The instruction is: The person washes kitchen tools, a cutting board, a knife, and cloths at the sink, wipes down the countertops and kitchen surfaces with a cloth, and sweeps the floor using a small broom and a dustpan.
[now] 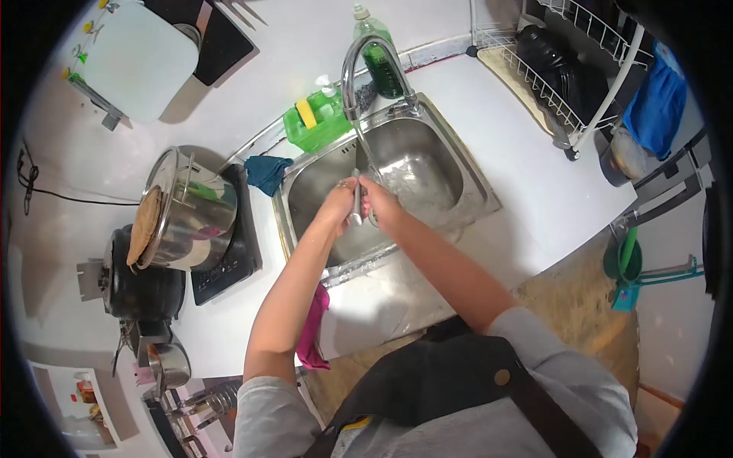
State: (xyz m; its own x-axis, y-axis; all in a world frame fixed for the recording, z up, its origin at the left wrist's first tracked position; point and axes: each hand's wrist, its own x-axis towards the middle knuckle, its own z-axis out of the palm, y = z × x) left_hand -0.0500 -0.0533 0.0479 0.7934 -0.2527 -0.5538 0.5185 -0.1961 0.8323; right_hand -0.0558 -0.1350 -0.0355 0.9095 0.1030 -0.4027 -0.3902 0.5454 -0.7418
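Over the steel sink (pixel 477 179), both my hands are closed close together under a stream of water from the curved faucet (pixel 372 44). My left hand (pixel 336 206) grips a slim silver metal utensil (pixel 356 204), its lower end pointing toward me. My right hand (pixel 381 204) is closed on the same piece from the other side, and a small metal loop shows beneath its fingers. The fingers cover much of the utensil, so its exact kind cannot be made out.
Behind the sink stand a green caddy (pixel 305 133) with a yellow sponge (pixel 306 113) and a green soap bottle (pixel 380 65). A dark teal cloth (pixel 267 174) lies at the left rim. A large steel pot (pixel 200 221) sits farther left; a wire dish rack (pixel 553 95) stands right.
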